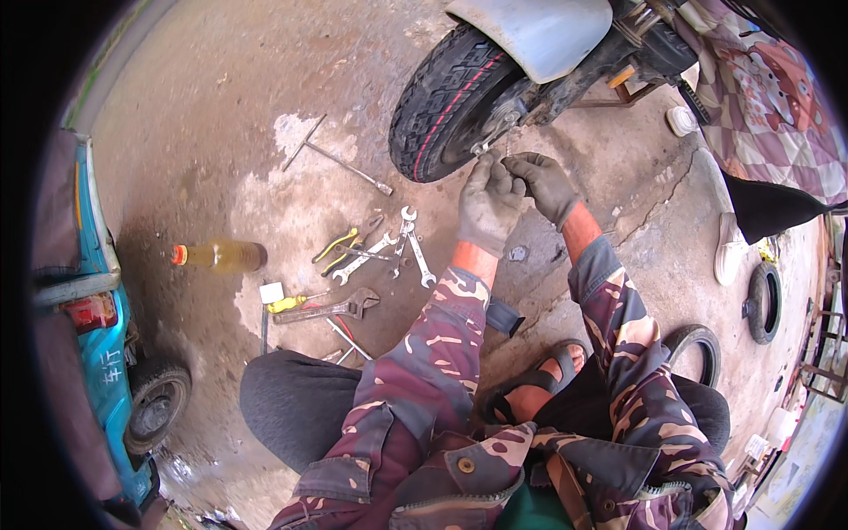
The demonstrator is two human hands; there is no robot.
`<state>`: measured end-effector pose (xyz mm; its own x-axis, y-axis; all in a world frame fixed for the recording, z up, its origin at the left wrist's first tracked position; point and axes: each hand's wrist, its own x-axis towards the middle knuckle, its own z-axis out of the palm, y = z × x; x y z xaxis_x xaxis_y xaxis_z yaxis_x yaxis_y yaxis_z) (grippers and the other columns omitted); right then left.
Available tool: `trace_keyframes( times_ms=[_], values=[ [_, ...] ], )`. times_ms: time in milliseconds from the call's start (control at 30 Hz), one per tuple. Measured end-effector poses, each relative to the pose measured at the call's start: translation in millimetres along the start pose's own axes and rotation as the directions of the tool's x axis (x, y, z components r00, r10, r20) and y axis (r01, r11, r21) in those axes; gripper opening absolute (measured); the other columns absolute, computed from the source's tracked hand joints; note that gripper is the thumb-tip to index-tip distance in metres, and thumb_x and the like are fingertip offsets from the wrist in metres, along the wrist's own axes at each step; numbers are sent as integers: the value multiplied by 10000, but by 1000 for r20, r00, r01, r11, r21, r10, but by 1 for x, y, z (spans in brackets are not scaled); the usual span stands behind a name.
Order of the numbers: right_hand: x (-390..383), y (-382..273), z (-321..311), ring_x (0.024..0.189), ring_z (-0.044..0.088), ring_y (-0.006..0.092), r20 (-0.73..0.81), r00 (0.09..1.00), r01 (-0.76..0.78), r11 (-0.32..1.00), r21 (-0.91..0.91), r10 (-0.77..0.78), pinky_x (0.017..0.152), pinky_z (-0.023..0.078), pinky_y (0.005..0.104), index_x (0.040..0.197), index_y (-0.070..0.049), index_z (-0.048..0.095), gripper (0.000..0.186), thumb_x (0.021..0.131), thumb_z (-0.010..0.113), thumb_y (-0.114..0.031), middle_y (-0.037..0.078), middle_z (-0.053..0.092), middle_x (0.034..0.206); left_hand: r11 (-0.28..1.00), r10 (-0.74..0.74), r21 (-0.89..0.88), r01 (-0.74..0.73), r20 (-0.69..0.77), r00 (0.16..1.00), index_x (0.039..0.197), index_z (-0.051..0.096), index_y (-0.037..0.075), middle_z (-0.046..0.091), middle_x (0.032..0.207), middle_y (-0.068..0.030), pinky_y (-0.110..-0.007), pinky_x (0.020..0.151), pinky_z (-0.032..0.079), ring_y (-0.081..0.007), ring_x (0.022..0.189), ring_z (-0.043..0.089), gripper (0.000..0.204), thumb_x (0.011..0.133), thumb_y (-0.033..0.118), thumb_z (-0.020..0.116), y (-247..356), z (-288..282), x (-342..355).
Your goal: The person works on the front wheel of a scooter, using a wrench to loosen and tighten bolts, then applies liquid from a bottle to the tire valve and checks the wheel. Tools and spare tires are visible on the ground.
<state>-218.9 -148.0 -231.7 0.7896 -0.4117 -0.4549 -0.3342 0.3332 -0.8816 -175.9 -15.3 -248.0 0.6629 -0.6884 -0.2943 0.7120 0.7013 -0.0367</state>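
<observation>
My left hand (491, 201), in a grey work glove, has its fingers curled in by the wheel hub. Close beside it, my right hand (542, 184), gloved alike, is closed in a pinch with its fingertips near the left ones. Whatever they hold is too small or hidden to make out. Just beyond them stands a motorcycle wheel with a knobby black tyre (442, 106) and a red dashed line round it. The axle end (481, 147) shows right by my left fingertips. Above the tyre is a silver mudguard (539, 31).
Left of my arms lie open-end wrenches (415, 247), yellow-handled pliers (340, 247), an adjustable wrench (336, 306) and a yellow screwdriver (287, 304). Farther off are a T-handle wrench (340, 163) and a bottle of yellowish liquid (225, 256). A blue vehicle (102, 353) stands at left; loose tyres (693, 340) lie right.
</observation>
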Motion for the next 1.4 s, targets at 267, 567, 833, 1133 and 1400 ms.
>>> trace_keyframes(
  times_ms=[267,567,833,1133,1400],
  values=[
    [4,5,-3,739,646,106,27,999,38,997,-64,-36,649,521,256,1085,1,724,235,976,733,-207,24,711,878,929,159,349,-125,-70,985,1202,691,77,707,846,16,-330,729,564,-117,679,654,252,1047,277,700,-1,2,-5],
    [2,2,4,766,671,115,24,1000,14,994,-107,-12,680,535,264,1113,-6,705,259,999,689,-238,47,733,927,504,520,805,-314,8,854,1396,555,-56,726,954,-77,-249,555,545,-106,674,665,451,1001,74,729,4,24,-15],
    [1,-1,5,764,676,94,39,999,36,988,-150,-30,616,477,234,1142,3,687,270,1007,684,-231,76,774,983,536,464,769,-347,75,883,1437,541,-52,717,1019,-85,-239,573,552,-81,730,658,467,1006,29,703,13,23,-5],
    [8,20,44,745,704,164,-94,996,34,926,377,1,686,579,303,1160,39,660,269,1057,648,-210,89,752,973,485,469,804,-344,93,878,1364,631,-26,717,1008,-32,-219,662,512,-65,769,623,379,994,3,704,15,10,2],
    [28,29,63,823,702,226,-20,1000,21,776,630,-10,739,604,376,1116,1,657,261,1105,515,-218,102,716,948,377,519,844,-381,148,842,1330,671,-21,717,950,-15,-218,700,511,-67,793,628,361,974,1,728,15,9,3]
  ],
)
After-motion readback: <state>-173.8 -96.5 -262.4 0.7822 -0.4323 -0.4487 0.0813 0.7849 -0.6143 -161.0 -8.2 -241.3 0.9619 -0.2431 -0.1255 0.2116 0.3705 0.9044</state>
